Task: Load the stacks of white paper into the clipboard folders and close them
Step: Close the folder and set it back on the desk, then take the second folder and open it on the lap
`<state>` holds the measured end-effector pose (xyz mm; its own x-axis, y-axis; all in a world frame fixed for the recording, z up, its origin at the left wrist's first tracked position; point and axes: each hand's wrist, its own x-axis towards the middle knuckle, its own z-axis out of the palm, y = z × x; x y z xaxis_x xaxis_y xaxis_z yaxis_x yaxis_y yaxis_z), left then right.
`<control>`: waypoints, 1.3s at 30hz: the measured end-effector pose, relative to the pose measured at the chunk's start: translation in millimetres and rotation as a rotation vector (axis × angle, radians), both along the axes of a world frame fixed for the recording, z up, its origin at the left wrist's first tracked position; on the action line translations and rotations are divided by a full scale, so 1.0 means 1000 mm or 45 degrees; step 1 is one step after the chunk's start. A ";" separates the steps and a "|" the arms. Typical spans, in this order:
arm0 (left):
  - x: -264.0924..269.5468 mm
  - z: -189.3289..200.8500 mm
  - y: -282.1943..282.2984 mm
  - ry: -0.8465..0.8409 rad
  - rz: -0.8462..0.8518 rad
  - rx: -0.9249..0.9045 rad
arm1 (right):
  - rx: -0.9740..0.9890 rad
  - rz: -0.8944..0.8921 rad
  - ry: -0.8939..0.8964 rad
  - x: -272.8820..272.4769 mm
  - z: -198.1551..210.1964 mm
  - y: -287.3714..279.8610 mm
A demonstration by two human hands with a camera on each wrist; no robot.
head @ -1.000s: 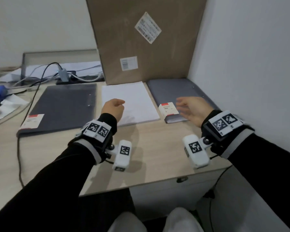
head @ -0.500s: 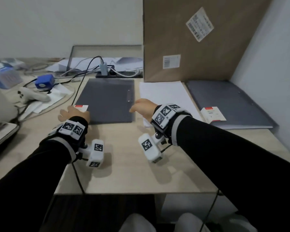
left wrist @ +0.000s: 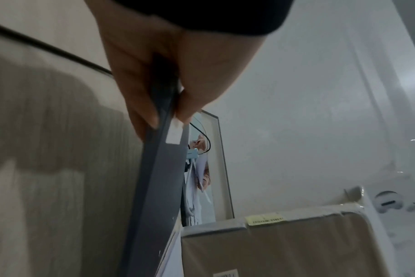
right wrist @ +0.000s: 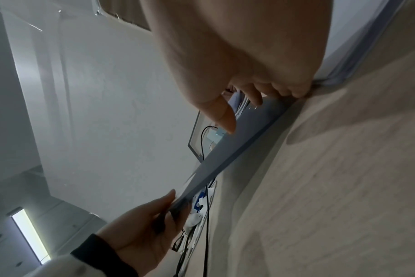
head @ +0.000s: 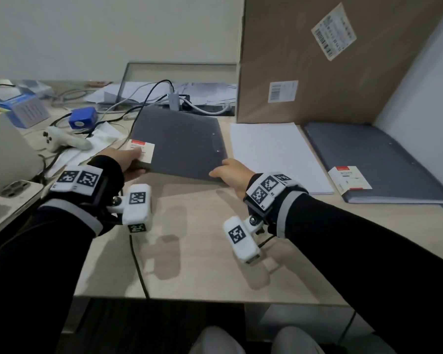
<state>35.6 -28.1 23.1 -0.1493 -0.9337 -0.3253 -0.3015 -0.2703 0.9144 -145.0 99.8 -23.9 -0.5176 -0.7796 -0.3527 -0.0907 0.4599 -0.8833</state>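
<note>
A closed dark grey clipboard folder lies left of centre on the desk, its near edge raised a little. My left hand pinches its near left corner by the white label; in the left wrist view the hand has thumb and fingers clamped on the folder. My right hand grips the near right corner; in the right wrist view that hand curls over the folder edge. A stack of white paper lies beside it. A second grey folder lies at the right.
A tall cardboard box stands behind the paper, with a white wall at the right. Cables, a blue cube, a white controller and a phone crowd the left. The desk's front edge is near.
The view swung left. Both hands moved left from the paper and the right folder to the left folder, took hold of its near corners and raised its near edge.
</note>
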 end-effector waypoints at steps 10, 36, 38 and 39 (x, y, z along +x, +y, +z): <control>0.031 0.041 0.074 0.604 -0.083 0.105 | -0.266 -0.159 -0.474 0.003 0.055 0.080; -0.083 -0.002 0.424 -0.859 -1.748 -0.927 | -0.482 -0.287 -0.147 -0.034 0.050 0.439; -0.086 -0.003 0.430 -0.824 -1.754 -0.927 | -0.429 -0.333 -0.160 -0.036 0.046 0.454; -0.086 -0.003 0.432 -0.798 -1.746 -0.927 | -0.389 -0.376 -0.169 -0.037 0.043 0.458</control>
<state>-50.7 403.6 20.5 -0.9507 -0.2038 -0.2335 -0.2817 0.8825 0.3767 -181.8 558.1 19.3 -0.6997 -0.6836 -0.2075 0.1287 0.1651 -0.9778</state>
